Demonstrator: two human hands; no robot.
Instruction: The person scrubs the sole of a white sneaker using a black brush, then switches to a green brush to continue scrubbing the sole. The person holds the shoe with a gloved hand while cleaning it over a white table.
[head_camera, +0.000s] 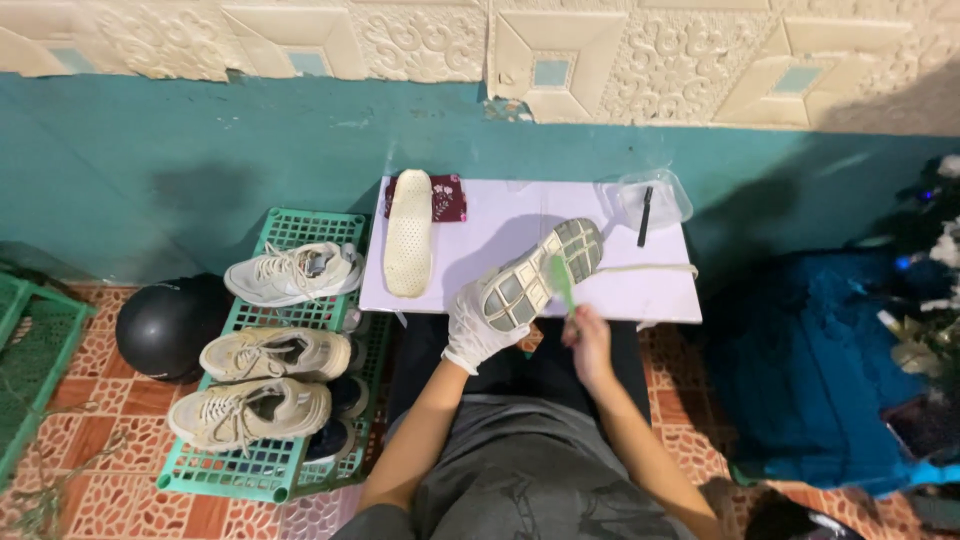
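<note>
Gloved left hand (478, 325) gripping upturned shoe (541, 274), right hand (588, 338) clasping green brush (562, 281), insole (409, 232) and tub (655, 199) on table (500, 250)

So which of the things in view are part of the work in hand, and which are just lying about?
In hand:
gloved left hand holding the beige sneaker sole-up
bare right hand with the green brush
white table
perforated cream insole

Lying about:
three beige sneakers on the green plastic rack
black helmet
clear plastic container
</note>
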